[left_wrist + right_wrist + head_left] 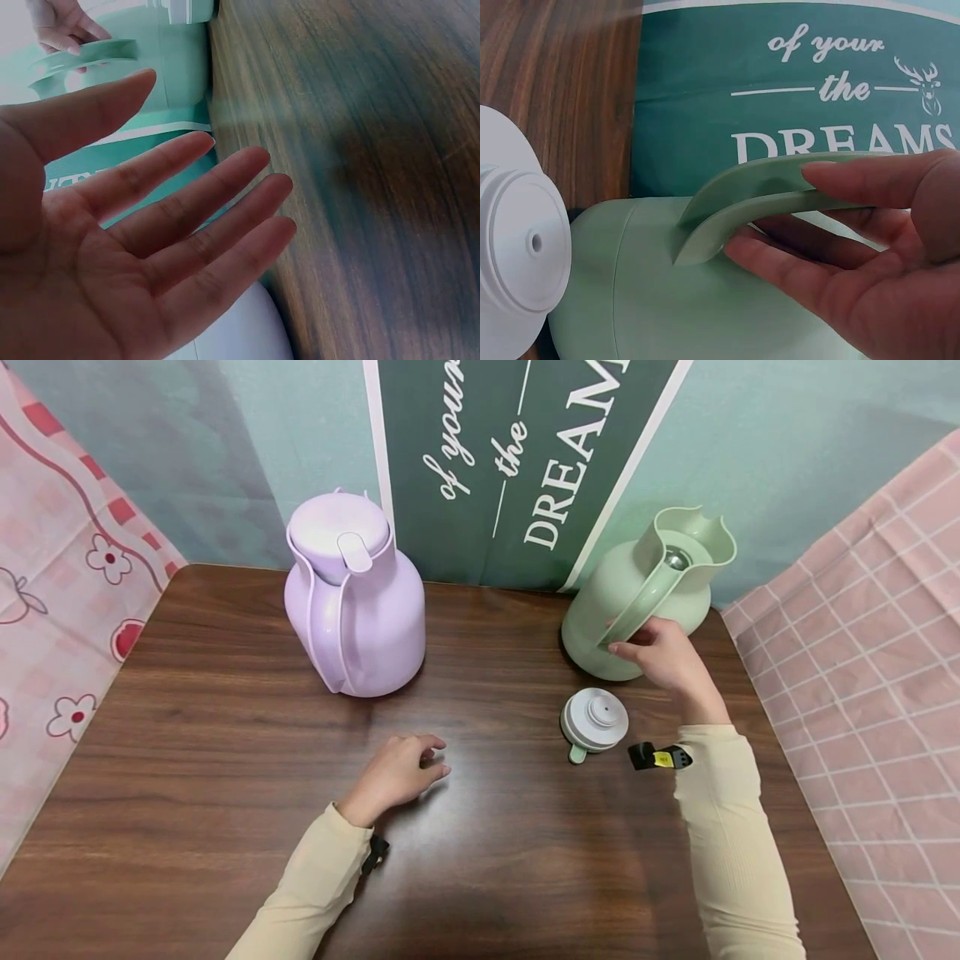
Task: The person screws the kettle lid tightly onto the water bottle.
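My right hand (670, 658) holds the handle (647, 602) of a light green vacuum jug (588, 610) at the back right. In the right wrist view its thumb lies on the handle (739, 196) and the fingers pass beneath it. The jug's top is open, showing a shiny inner neck (677, 558). Just in front, a removed white stopper lid (598, 718) with a green tab rests on the table. My left hand (399, 774) hovers over the middle of the table, fingers relaxed and holding nothing; the left wrist view shows its palm (82, 285).
A lilac vacuum jug (382, 618) with its lid on stands at the back left of the brown wooden table (187, 760). Patterned cloths hang around: a green lettered panel (480, 543) behind, a pink grid (870, 693) on the right, a flowered one (67, 610) on the left.
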The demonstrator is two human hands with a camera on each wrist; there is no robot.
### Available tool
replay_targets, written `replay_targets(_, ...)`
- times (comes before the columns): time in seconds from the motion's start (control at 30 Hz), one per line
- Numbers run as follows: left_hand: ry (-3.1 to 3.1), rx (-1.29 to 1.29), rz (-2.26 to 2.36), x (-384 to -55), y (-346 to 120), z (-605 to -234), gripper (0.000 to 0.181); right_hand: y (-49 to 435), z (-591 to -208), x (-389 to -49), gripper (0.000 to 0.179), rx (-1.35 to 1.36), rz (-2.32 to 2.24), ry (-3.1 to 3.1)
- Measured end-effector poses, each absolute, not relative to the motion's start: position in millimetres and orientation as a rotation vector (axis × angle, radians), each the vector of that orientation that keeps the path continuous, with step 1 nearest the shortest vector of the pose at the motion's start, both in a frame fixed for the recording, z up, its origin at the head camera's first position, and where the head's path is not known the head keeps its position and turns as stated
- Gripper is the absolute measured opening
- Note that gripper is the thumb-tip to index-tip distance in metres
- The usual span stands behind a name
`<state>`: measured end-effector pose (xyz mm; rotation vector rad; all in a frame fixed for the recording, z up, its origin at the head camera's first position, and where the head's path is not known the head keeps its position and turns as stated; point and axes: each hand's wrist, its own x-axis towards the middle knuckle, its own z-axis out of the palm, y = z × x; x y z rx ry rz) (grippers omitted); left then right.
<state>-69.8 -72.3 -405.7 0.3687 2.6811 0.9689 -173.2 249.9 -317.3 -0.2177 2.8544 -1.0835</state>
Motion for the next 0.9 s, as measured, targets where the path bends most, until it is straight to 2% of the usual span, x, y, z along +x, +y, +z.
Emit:
replay_targets(0.5,2.702,0.403,0.984,-68,-79,-416,0.031,242,-315,-168,0.022,-0.121,-1.093,2.865)
replay_targets(0.9,2.707,0.383,0.994,-66,-86,-420,0.033,241,-316,-170,0.021,-0.161,-1.117,2.868)
